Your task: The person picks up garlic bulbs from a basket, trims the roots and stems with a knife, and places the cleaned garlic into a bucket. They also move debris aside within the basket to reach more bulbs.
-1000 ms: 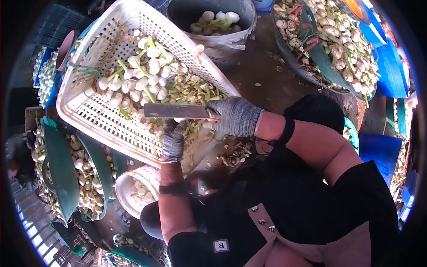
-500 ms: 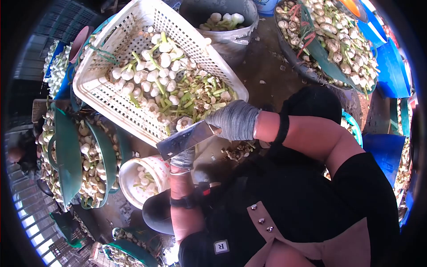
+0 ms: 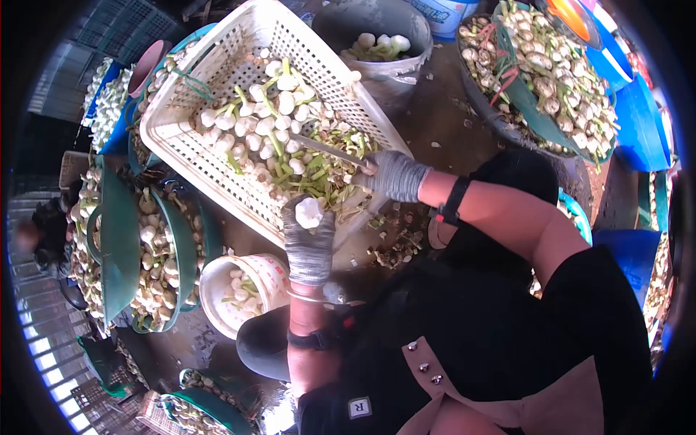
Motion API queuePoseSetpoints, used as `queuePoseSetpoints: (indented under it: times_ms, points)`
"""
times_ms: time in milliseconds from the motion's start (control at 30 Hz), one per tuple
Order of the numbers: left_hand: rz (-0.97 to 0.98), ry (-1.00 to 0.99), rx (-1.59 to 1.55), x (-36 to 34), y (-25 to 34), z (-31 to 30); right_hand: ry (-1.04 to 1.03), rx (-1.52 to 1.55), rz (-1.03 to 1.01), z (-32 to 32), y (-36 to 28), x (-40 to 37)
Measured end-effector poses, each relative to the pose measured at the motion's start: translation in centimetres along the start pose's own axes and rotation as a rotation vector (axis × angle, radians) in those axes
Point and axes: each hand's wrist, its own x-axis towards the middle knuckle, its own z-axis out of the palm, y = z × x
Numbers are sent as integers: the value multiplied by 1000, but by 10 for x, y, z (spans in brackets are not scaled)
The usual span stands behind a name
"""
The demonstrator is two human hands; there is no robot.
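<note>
My left hand (image 3: pixel 309 246), in a grey glove, is closed around a white garlic bulb (image 3: pixel 309 213) at the near edge of a white plastic basket (image 3: pixel 196 174). To its right, my right hand (image 3: pixel 395 175), also gloved, grips the handle of a knife (image 3: pixel 330 150). The blade points left over the basket, edge-on to the camera and apart from the held bulb. Inside the basket lie several garlic bulbs (image 3: pixel 246 125) with green stems, beside a pile of cut stems and peelings (image 3: pixel 337 163).
A white bucket (image 3: pixel 210 293) with some bulbs stands left of my left arm. Behind the basket is a grey bucket (image 3: pixel 391 70) holding bulbs. Heaped garlic fills a large tub (image 3: pixel 536 80) at right and green tubs (image 3: pixel 119 246) at left. Scraps (image 3: pixel 395 250) lie on the floor.
The knife has moved up and away from my left hand, its broad face no longer showing. My left hand has come into fuller view with the bulb, and the basket appears shifted slightly right.
</note>
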Motion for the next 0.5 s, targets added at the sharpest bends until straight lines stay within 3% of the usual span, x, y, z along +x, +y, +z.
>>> queuePoseSetpoints:
  times_ms: [33, 67, 100, 167, 233, 267, 300, 433, 500]
  points:
    - [6, 14, -9, 7, -1, 7, 36, 285, 151, 0, -28, 0]
    - [222, 43, 168, 13, -6, 16, 34, 232, 99, 7, -35, 3]
    - [430, 46, 347, 13, -9, 23, -207, 514, 458, -12, -74, 2]
    - [345, -47, 265, 14, -10, 31, -80, 577, 298, -1, -75, -4]
    - [356, 138, 195, 21, -10, 37, -79, 613, 331, -13, -78, 1]
    - [139, 30, -114, 19, -12, 34, -12, 581, 197, -11, -75, 2]
    - [133, 35, -112, 18, -13, 34, 51, 549, 64, -9, -74, 3]
    - [-1, -124, -195, 14, -23, 30, -82, 317, -28, -15, -82, 0]
    - [-52, -214, -248, 18, -29, 33, -115, 291, 42, -23, -79, -4]
